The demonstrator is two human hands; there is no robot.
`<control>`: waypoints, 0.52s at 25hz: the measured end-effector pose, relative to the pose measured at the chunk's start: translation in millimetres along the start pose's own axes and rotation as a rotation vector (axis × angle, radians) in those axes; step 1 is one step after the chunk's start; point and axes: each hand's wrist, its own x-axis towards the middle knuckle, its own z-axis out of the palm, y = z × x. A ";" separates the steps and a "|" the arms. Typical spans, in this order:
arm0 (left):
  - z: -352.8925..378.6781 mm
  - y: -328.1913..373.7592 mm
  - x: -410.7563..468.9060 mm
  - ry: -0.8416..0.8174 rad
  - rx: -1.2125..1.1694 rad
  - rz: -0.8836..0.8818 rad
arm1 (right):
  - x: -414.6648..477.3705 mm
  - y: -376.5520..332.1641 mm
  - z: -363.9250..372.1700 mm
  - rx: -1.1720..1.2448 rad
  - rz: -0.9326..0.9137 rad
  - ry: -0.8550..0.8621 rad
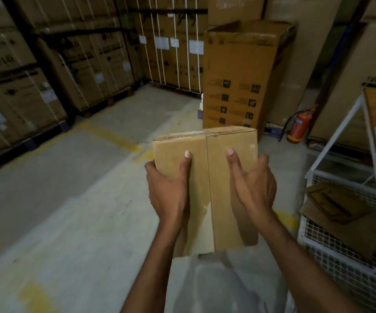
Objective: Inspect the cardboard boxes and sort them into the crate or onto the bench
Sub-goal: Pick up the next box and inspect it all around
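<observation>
Holds the cardboard box (pixel 218 143) in mid-air, long axis pointing away from the body, left hand (pixel 169 193) and right hand (pixel 253 188) clasping opposite sides, thumbs on the seamed face, wire-mesh crate (pixel 331 251) off right, nearer the right hand.

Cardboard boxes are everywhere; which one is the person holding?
The small plain box, gripped on both sides by the left hand and right hand, thumbs on top. The big strapped cartons stand on pallets.
</observation>
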 end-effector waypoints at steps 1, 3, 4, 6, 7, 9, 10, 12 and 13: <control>-8.8 12.7 -25.0 0.009 0.017 0.024 | -15.5 1.5 -23.3 0.012 -0.011 0.010; -21.8 32.8 -64.6 0.010 0.056 0.066 | -39.8 2.0 -61.6 0.055 -0.006 0.023; -30.3 43.9 -88.0 0.003 0.072 0.087 | -52.4 2.2 -84.3 0.081 -0.008 0.026; -43.0 55.4 -115.3 0.000 0.089 0.116 | -67.1 -0.3 -115.1 0.107 -0.030 0.014; -53.3 61.0 -132.3 0.003 0.091 0.126 | -77.3 -0.8 -134.6 0.110 -0.056 0.011; -73.3 69.0 -163.6 -0.021 0.098 0.156 | -99.4 1.4 -172.1 0.125 -0.101 0.011; -83.3 72.1 -178.7 -0.034 0.099 0.183 | -109.9 3.3 -190.0 0.144 -0.120 0.013; -107.9 79.1 -216.7 -0.042 0.089 0.255 | -138.8 7.0 -230.9 0.194 -0.163 0.017; -120.2 81.9 -234.9 -0.042 0.086 0.292 | -153.3 8.9 -249.9 0.212 -0.179 0.012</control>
